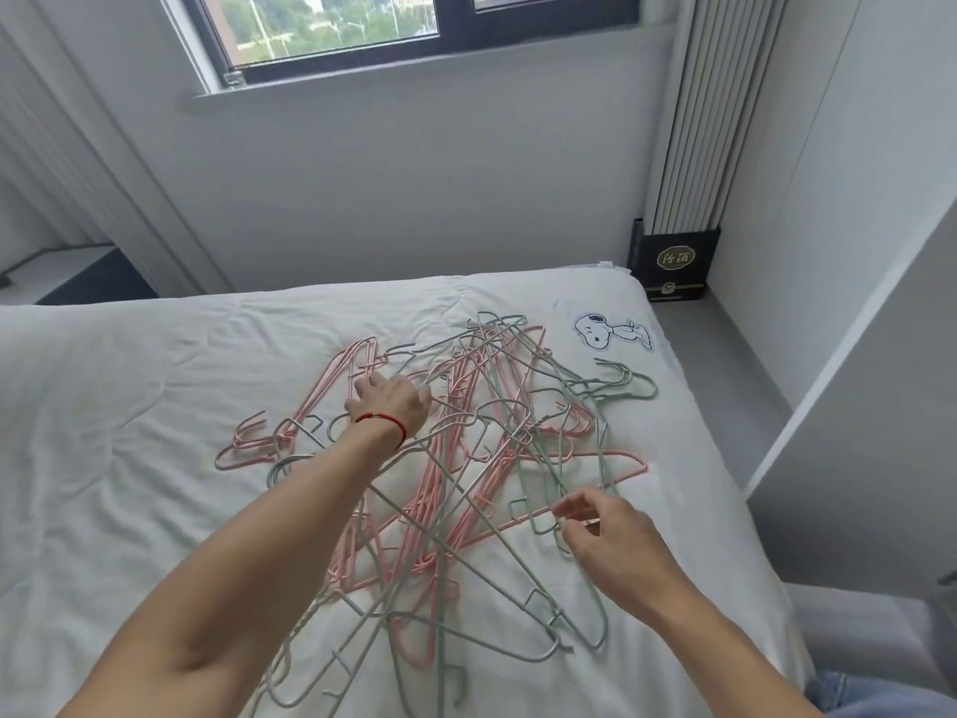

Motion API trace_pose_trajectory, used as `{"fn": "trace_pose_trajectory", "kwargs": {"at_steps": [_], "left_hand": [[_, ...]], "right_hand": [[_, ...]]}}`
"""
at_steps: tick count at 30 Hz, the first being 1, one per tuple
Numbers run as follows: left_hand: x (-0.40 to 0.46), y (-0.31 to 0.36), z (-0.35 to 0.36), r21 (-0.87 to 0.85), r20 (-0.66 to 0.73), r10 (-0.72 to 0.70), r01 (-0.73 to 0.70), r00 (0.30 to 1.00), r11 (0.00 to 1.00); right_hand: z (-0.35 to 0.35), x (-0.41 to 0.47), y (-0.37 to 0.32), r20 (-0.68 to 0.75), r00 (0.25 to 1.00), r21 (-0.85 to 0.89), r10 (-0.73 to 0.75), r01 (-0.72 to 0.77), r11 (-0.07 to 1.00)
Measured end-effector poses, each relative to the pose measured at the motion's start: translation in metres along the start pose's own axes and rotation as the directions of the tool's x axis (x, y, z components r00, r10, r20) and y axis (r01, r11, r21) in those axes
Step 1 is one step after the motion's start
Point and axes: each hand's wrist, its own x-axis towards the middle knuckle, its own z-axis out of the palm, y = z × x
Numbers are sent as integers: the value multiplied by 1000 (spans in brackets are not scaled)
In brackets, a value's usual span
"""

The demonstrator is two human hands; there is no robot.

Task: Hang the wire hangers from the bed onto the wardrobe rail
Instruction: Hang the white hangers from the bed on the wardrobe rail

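White bed (129,406) carries a tangled heap of pink and green wire hangers (466,484) at its centre. Light, stiff and snag-prone, they likely lift best by the hooks. Left hand (391,401) reaches at eleven o'clock, fingers hidden; right hand (611,541) pinches green wire at four.

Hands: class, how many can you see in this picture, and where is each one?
2. The left hand rests on the hanger pile further up the bed; the right hand pinches a green hanger nearer.
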Motion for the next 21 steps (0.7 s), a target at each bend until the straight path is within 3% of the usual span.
{"fn": "trace_pose_trajectory", "kwargs": {"at_steps": [7,10,12,15,18,21], "left_hand": [[21,3,-24,87,-126,-131,142,983,986],[18,6,-28,37,-199,-179,190,964,981],[-2,11,-27,-6,-314,-99,102,944,995],[-56,27,-14,-69,-478,96,-146,873,987],[-127,52,2,-123,-549,246,-368,799,922],[-197,70,12,-111,-586,368,-521,722,846]], "right_hand": [[-4,2,-4,-15,1000,52,-22,23,998],[-7,4,-8,-23,999,74,-45,47,996],[-8,5,-12,-31,997,107,-70,73,992],[-11,8,-21,-76,994,197,-80,94,976],[-17,15,-27,-151,988,326,-31,79,942],[-27,13,-21,-220,972,544,84,51,837]]}}
